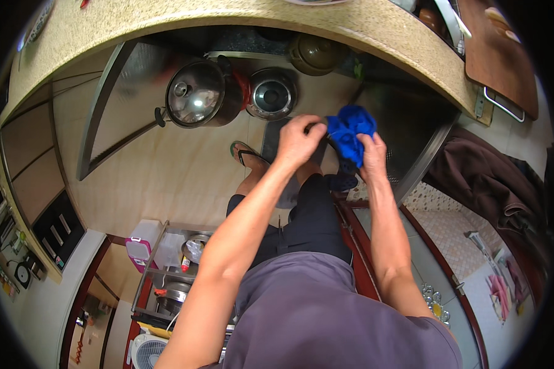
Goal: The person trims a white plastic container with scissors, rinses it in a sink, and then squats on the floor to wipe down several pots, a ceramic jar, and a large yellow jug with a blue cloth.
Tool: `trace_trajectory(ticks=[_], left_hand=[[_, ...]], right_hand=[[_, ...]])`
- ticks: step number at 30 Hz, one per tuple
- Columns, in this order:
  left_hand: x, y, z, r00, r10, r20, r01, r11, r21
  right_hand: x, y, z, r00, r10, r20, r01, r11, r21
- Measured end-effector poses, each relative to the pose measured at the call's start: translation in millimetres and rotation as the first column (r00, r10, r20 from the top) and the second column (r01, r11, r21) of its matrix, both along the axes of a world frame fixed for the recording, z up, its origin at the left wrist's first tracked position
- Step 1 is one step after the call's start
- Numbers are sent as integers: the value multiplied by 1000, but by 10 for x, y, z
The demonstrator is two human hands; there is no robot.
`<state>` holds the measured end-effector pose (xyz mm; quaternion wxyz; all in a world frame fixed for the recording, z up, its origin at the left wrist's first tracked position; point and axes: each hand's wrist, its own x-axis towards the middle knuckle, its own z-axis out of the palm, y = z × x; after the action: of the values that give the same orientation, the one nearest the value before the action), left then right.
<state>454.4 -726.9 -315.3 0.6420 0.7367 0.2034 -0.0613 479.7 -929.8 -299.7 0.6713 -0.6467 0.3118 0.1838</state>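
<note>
A crumpled bright blue cloth (351,129) is gripped by my right hand (374,154), its thumb pressed over the near side. Close by on the left, my left hand (300,140) has its fingers curled towards the thumb. Something dark shows between that thumb and fingers; whether it is a held thing or just a gap, I cannot tell. Beyond my hands, under the counter, are a steel pot with a lid (196,94), a round steel vessel (273,94) and a brown-green lidded pot (317,54).
A speckled stone countertop (212,14) curves overhead, with a wooden board (501,60) at its right. Cabinet doors stand swung out at left (111,106) and right (424,152). Behind me are a metal rack (143,281) and a white fan (148,353).
</note>
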Motion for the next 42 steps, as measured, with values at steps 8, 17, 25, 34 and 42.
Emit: trace_trajectory(ticks=[8,17,25,34,42], left_hand=[[-329,856,-728,992,17,-127,-5,995,99],[-324,833,-1899,1000,-12,4,11,985,174],[298,799,-2540,973,-157,168,91,934,346],[1149,441,-3578,877,-302,373,104,879,466],[1238,330,-3815,843,-347,412,119,866,486]], right_hand=[[-65,-1067,-1028,639,400,-657,-687,-87,-722],[257,-737,-2644,499,612,-614,-679,-164,-715],[909,-453,-4201,509,727,-461,-669,-3,-743],[1066,-408,-5657,-144,865,-481,-427,-493,-758],[1036,-892,-6172,353,708,-612,-474,-428,-769]])
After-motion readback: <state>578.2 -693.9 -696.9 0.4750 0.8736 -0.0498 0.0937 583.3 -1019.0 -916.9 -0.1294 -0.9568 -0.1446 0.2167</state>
